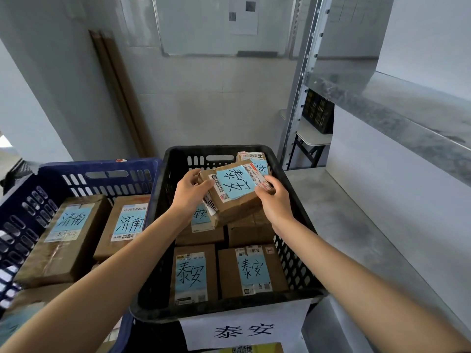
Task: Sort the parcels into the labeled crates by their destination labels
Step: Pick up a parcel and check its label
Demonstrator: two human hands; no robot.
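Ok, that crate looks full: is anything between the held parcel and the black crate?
No barrier: the left hand and right hand hold the 泰安 parcel over the open black crate. Only parcels already inside lie beneath, so it would rest on them.

Cool, even, fairly bright light casts only faint shadows. A blown-out patch sits at the left edge. Wide-angle distortion bows the shelf post, and the corners soften.

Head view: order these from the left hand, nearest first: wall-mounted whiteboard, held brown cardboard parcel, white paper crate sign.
1. Held brown cardboard parcel, in the left hand.
2. White paper crate sign, near front.
3. Wall-mounted whiteboard, back wall.
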